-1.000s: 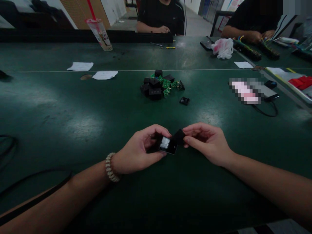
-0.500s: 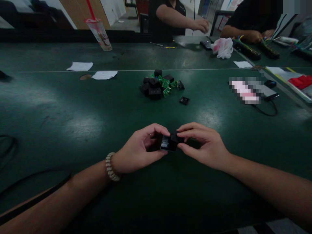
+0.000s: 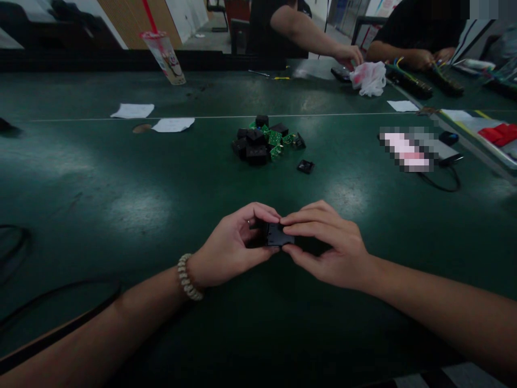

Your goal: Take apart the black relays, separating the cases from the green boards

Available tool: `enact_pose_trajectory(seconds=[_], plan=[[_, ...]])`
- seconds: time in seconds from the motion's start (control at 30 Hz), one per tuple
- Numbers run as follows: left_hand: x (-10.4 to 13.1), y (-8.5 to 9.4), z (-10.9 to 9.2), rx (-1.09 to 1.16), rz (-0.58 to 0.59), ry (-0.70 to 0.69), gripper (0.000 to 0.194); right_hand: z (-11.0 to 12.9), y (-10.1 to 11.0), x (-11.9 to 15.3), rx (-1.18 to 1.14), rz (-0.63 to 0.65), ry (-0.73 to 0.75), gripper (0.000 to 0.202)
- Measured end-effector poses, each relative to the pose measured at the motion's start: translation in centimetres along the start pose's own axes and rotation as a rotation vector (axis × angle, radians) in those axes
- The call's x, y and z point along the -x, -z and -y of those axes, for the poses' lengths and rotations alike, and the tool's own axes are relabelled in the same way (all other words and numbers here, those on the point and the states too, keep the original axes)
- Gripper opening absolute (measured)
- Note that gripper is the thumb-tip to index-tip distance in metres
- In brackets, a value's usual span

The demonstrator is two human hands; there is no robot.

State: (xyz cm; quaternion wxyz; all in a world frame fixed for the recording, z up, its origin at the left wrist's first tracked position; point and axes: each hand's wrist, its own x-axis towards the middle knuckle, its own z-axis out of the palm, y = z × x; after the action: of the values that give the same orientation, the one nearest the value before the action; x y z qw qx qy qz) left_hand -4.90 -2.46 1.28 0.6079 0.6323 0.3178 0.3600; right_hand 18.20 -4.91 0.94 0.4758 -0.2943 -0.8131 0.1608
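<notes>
Black casing (image 3: 278,235), small and flat, is held between the two hands near the middle of the view, over the green tabletop (image 3: 202,188). The left hand (image 3: 232,245) grips its left end between fingers and thumb; the right hand (image 3: 333,245) clasps the right end, fingers over the upper face and thumb along the near edge. The fingertips of both hands almost meet across it, and any marking on its face is too dark to read. A pale beaded bracelet (image 3: 188,277) rings the left wrist.

Farther up the table lies a heap of black housings (image 3: 257,155) mixed with green circuit boards (image 3: 275,138); a loose black piece (image 3: 306,166) rests just beside it. Lettering there is too small to make out.

A clear cup (image 3: 169,62) with a red straw (image 3: 150,16) carries a printed figure, its wording unreadable. Print on two white papers (image 3: 133,111) (image 3: 173,125) is likewise illegible, and a background poster (image 3: 385,9) is blurred. Across the table, a co-worker's hand (image 3: 349,55) is at a white plastic bag (image 3: 368,80); whether it touches is unclear.
</notes>
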Motion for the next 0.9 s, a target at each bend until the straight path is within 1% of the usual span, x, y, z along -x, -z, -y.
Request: enact_pose_trajectory(seconds=[0.13,0.33,0.6,0.8,0.87,0.9], plan=[[0.07,0.02,0.06,-0.002,-0.003,0.011,0.035,-0.07,0.08,0.07,-0.009,0.007,-0.003,0.028],[0.1,0.03,0.08,0.0,0.014,0.023,0.034,-0.21,0.35,0.18,0.014,0.031,0.039,0.018],[-0.02,0.07,-0.02,-0.032,0.026,0.011,0.032,-0.43,0.26,0.14,0.037,0.022,0.108,0.015],[-0.08,0.11,0.13,-0.015,0.024,0.008,0.034,-0.19,0.26,0.18,0.03,0.013,0.098,0.017],[-0.06,0.1,0.19,-0.003,0.022,0.014,0.035,0.0,0.24,0.27,-0.006,-0.013,0.055,0.018],[-0.04,0.09,0.2,0.002,0.019,0.02,0.035,0.04,0.22,0.32,-0.043,-0.033,0.006,0.019]])
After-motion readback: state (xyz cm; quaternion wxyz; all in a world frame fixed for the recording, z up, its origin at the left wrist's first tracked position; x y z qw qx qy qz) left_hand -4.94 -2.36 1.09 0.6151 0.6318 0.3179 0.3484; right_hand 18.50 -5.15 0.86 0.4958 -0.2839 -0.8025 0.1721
